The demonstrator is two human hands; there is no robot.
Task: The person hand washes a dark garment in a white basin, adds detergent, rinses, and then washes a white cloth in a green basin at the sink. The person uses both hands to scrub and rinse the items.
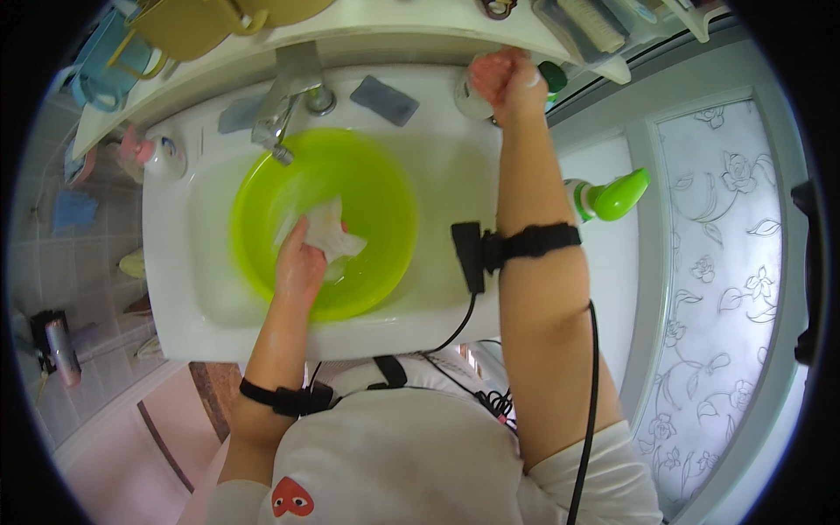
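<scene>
My left hand [302, 266] holds a crumpled white cloth [331, 231], over the lime-green plastic basin [387, 262] that stands in the white sink. Some water shows in the basin below the cloth. At the sink's back right corner, my right hand [505, 82] reaches out beside a translucent container [468, 97], and a dark green cap [553, 76] shows just past the wrist. Whether its fingers grip anything there is hidden. White foam or a wet spot shows on the back of this hand.
A chrome faucet [279, 118] overhangs the basin's back rim. Grey slabs, one a dark rectangle [384, 100], lie on the sink ledge. A pink-topped pump bottle [161, 156] is at left, a green-topped bottle [610, 195] at right. Above runs a shelf [394, 33] with mugs.
</scene>
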